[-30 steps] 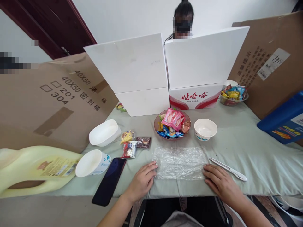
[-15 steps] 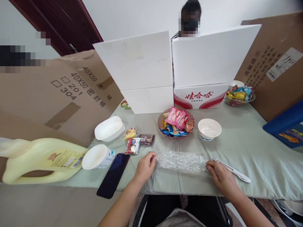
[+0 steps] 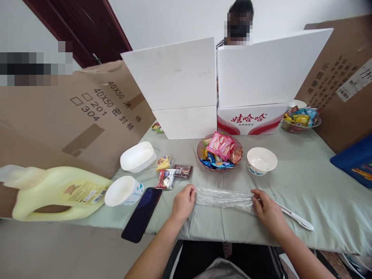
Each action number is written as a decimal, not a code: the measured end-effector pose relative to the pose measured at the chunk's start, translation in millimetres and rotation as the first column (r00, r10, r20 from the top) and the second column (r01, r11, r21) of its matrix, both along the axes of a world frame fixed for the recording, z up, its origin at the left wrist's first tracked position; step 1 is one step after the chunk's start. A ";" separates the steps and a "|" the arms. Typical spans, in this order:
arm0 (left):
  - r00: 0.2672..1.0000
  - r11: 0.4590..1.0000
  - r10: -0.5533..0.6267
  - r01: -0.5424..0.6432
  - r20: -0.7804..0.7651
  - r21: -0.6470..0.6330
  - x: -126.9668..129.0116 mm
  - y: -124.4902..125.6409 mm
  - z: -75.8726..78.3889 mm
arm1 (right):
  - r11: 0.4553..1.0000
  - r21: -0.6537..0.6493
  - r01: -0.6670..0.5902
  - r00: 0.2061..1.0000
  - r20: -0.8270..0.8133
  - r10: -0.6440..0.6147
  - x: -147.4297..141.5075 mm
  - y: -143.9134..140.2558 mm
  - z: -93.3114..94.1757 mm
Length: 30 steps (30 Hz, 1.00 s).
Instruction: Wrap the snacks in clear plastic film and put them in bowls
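Note:
A crinkled sheet of clear plastic wrap (image 3: pixel 222 197) is stretched just above the pale green cloth, gathered into a narrow band. My left hand (image 3: pixel 183 204) pinches its left end and my right hand (image 3: pixel 266 210) pinches its right end. Behind the wrap stand a glass bowl of wrapped snacks (image 3: pixel 220 151) and an empty white bowl (image 3: pixel 261 161). A white pen-shaped tool (image 3: pixel 296 219) lies on the cloth beside my right hand.
A black phone (image 3: pixel 142 213), a tipped white cup (image 3: pixel 123 191), a white oval dish (image 3: pixel 137 156), loose snack packets (image 3: pixel 171 174) and a yellow jug (image 3: pixel 58 192) lie at left. White boards (image 3: pixel 174 77), cardboard walls and a seated person (image 3: pixel 238 24) close the back.
Both hands went from resting flat at the sheet's near corners to gripping its ends. The flat sheet was lifted and gathered into a narrow band. The camera view shifted slightly.

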<state>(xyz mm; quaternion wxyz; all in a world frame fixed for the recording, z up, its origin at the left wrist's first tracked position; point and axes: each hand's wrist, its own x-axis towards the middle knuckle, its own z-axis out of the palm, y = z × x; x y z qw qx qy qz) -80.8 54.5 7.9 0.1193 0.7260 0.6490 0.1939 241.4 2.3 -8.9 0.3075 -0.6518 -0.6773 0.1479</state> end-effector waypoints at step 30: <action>0.841 0.868 -0.489 0.495 -0.232 -0.035 65.5 -33.5 -8.8 | 0.932 0.090 -0.352 0.861 0.422 0.284 17.2 -23.7 16.8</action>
